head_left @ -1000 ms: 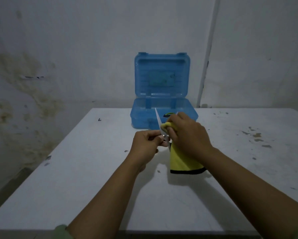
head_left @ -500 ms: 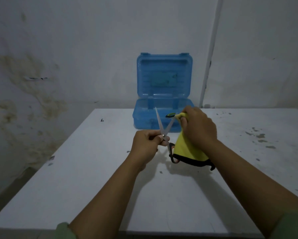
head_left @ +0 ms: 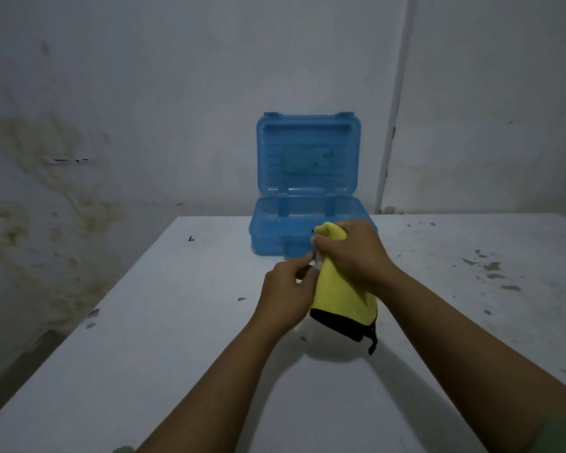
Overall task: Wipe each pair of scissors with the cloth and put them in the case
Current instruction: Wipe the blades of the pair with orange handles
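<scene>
A blue plastic case (head_left: 275,237) stands open at the table's far edge, its lid upright against the wall. In front of it my right hand (head_left: 353,256) grips a yellow cloth (head_left: 337,299) with a black hem, wrapped over the blades of a pair of scissors (head_left: 315,260). Only a small silver bit of the scissors shows between my hands. My left hand (head_left: 286,292) pinches the scissors at their handle end, just left of the cloth. The handles and blades are hidden.
The white table (head_left: 177,338) carries dark specks and paint flakes, mostly at the right. Its left edge drops off beside a stained wall. A white pipe (head_left: 393,125) runs down the wall behind the case.
The spread blades that showed half a second ago are now covered. My right hand has slid the cloth back down over them toward my left hand.
</scene>
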